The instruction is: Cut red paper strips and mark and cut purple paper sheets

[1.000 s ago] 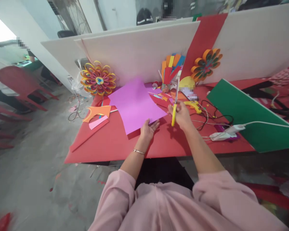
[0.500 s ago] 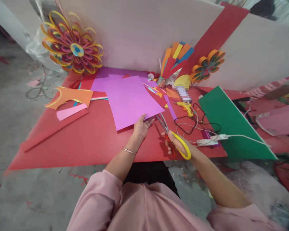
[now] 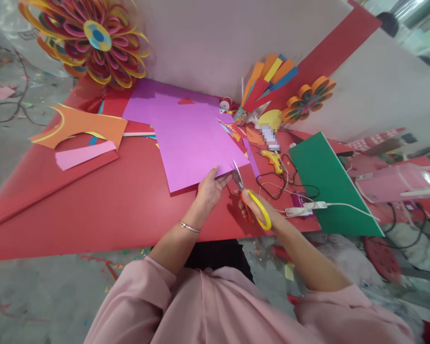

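My left hand [image 3: 209, 188] pinches the near corner of a magenta paper sheet [image 3: 195, 143] lying on the red table [image 3: 103, 205]. My right hand [image 3: 254, 210] grips yellow-handled scissors [image 3: 249, 196], fingers through the loops. The blades point up and away, their tips at the sheet's near right edge beside my left fingers. A bracelet is on my left wrist. Pink sleeves cover both arms.
Orange and pink paper cut-outs [image 3: 82, 138] lie at the left. A large paper flower [image 3: 93, 43] leans on the white back board. A yellow glue gun [image 3: 274, 160], cables, a white power strip [image 3: 304, 208] and a green board [image 3: 326, 186] are at the right.
My right hand brought the scissors down from upright beside the sheet to its near right edge, blades now at the paper. My left hand stayed on the corner. The view moved closer.
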`<state>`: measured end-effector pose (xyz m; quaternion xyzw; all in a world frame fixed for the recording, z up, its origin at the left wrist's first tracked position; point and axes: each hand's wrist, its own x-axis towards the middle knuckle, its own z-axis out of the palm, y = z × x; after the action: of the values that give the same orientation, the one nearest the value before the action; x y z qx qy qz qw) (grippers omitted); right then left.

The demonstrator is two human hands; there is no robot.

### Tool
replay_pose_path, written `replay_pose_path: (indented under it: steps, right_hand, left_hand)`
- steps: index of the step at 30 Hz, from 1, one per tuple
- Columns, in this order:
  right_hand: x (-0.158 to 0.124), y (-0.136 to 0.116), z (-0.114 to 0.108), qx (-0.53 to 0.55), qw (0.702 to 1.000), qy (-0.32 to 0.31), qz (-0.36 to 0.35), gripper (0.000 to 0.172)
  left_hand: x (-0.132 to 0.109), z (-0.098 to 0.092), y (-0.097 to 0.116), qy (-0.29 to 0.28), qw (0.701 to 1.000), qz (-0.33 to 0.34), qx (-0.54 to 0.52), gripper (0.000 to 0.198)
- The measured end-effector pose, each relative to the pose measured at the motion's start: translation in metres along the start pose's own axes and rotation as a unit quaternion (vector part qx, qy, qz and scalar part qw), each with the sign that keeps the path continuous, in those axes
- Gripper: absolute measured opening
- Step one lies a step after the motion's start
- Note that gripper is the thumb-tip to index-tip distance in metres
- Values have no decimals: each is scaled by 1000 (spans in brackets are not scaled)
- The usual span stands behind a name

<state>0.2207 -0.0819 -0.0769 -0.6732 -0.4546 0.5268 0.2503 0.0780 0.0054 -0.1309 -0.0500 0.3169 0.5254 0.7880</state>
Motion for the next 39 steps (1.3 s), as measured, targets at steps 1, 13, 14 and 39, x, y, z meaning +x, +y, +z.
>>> replay_pose_path:
  steps: [1, 13, 14, 39]
  right_hand:
    - [0, 0, -1, -4, 1000, 4, -4, 87]
    - [7, -5, 1, -33, 999, 27, -10, 93]
    - [7, -6, 1, -37, 999, 25, -11, 92]
    - [18, 7, 2, -27, 999, 45, -13, 95]
  left_hand:
    - [-1, 1, 0, 2, 1000, 1, -4, 6]
    - [-11, 11, 1, 14, 999, 2, -46, 7]
    - [-12, 11, 1, 18, 998, 2, -54, 9]
    - [-10, 11, -2, 29, 997, 34, -62, 19]
